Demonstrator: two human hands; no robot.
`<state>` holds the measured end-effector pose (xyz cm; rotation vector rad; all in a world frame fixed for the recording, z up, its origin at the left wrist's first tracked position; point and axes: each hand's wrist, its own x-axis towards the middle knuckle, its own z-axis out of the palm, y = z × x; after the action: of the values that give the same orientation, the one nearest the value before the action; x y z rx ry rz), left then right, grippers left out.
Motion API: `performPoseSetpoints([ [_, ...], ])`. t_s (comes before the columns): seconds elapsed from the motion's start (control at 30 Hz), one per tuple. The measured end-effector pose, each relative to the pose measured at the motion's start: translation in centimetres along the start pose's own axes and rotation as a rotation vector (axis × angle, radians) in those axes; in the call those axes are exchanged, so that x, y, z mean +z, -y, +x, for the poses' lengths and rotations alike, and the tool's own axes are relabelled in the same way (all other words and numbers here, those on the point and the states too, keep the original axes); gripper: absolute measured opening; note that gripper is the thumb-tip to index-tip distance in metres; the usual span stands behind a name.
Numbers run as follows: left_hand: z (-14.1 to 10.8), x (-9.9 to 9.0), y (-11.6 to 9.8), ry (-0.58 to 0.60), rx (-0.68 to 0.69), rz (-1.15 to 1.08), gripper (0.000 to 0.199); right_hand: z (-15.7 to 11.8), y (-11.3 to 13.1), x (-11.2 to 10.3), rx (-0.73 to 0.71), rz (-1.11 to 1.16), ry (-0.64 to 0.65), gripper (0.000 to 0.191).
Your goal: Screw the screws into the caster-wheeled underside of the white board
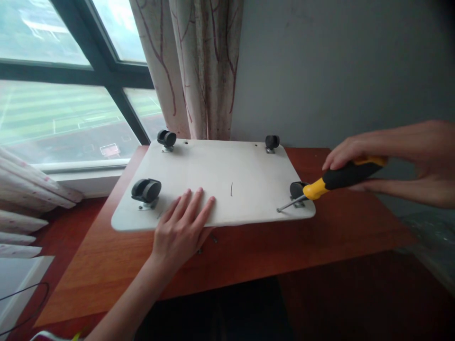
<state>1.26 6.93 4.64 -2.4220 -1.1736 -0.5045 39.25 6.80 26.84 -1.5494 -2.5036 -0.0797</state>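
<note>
A white board lies on the wooden table, with a black caster near each of its corners. My left hand rests on the board's near edge, fingers spread and flat. In my right hand is a yellow and black screwdriver, gripped by its handle. Its metal shaft slants down to the left, and the tip meets the board at a small spot just left of the near right caster. The near left caster stands left of my left hand. Whether a screw is under the tip is too small to tell.
Small metal pieces lie on the table by the board's near edge. Behind stand a patterned curtain and a grey wall. A window is at the left. A dark cable curves at the lower left.
</note>
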Motion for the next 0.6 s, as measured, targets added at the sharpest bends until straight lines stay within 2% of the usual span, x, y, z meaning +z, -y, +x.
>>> performPoseSetpoints([
  [0.07,0.0,-0.1,0.0,0.001,0.006,0.004,0.061,1.2,-0.5,-0.4,-0.211,0.037,0.168,0.036],
  [0.1,0.0,-0.1,0.0,-0.001,0.009,0.005,0.061,1.6,-0.7,-0.6,-0.269,0.057,0.226,0.035],
  [0.17,0.1,-0.1,0.0,-0.005,0.014,0.008,0.061,2.1,-1.0,-0.7,-0.304,0.069,0.253,0.034],
  [0.47,-0.1,0.0,0.0,-0.016,0.021,0.021,0.062,1.3,0.0,-0.3,-0.448,-0.026,0.179,0.028],
  [0.6,0.0,0.1,0.1,-0.036,0.014,0.007,0.063,1.8,0.4,-0.1,-0.453,-0.060,0.159,0.029],
])
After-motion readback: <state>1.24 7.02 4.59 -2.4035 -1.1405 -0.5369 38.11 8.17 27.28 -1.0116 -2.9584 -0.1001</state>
